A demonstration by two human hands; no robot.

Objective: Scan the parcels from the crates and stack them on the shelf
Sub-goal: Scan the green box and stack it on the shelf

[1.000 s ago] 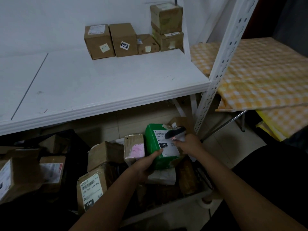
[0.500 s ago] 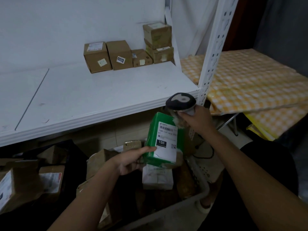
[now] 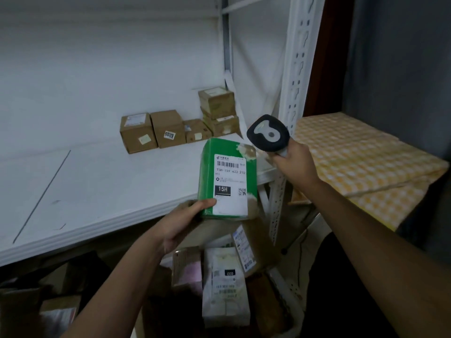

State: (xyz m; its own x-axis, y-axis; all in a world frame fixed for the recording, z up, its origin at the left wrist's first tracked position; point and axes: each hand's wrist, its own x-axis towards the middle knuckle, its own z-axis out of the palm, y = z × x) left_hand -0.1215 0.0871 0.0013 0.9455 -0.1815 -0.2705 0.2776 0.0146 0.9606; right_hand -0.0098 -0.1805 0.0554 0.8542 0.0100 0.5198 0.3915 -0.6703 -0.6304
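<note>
My left hand (image 3: pixel 181 222) grips the lower left corner of a green parcel (image 3: pixel 228 176), holding it upright in front of the shelf edge with its white barcode label facing me. To its right my right hand (image 3: pixel 294 163) holds a dark handheld scanner (image 3: pixel 268 132) by the handle, head raised beside the parcel's top right corner. Several brown cardboard parcels (image 3: pixel 168 129) stand at the back of the white shelf (image 3: pixel 92 186), two of them stacked (image 3: pixel 217 111) by the rear post. Below, a crate (image 3: pixel 290 289) holds more parcels, among them a white one (image 3: pixel 225 286).
The white perforated shelf upright (image 3: pixel 296 69) rises just behind the scanner. A yellow checked cloth (image 3: pixel 361 154) covers a surface to the right. More cardboard boxes (image 3: pixel 56 311) lie in shadow under the shelf at the lower left.
Both hands have risen from the crate to shelf height. The green parcel has come up with my left hand, and the scanner has moved up and to the right of it.
</note>
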